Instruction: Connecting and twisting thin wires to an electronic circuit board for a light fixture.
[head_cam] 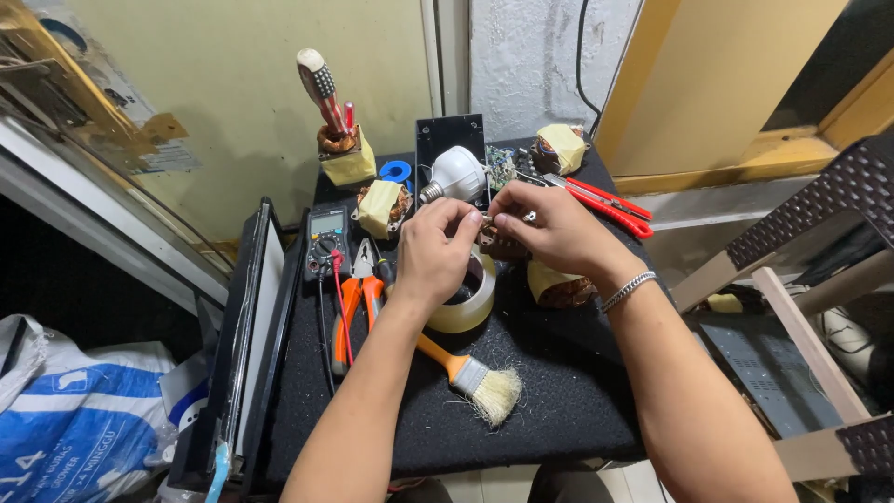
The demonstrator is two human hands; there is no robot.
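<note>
Nearest the lens, two bare forearms reaching in over a black felt-covered work surface [559,391]. Between the fingertips, a small dark brown component [498,244], pinched from both sides and held just above the mat, close to eye line for fine handling. Left hand [433,256] curled, thumb and forefinger closed on its left end; right hand [549,228], silver bracelet at the wrist, closed on its right end, steadying it. Directly beneath, a clear tape roll [470,303], within easy reach. Beside that, a paintbrush with orange handle [466,373], bristles toward the front edge. Left of the hands, orange-handled pliers [358,298] and a multimeter [326,237] with leads trailing forward. Behind, a white bulb [456,174], tape-wrapped coils [382,207], and red-handled cutters [605,205] pushed back out of the way. Farther still, a screwdriver [321,88] standing upright in another coil.
</note>
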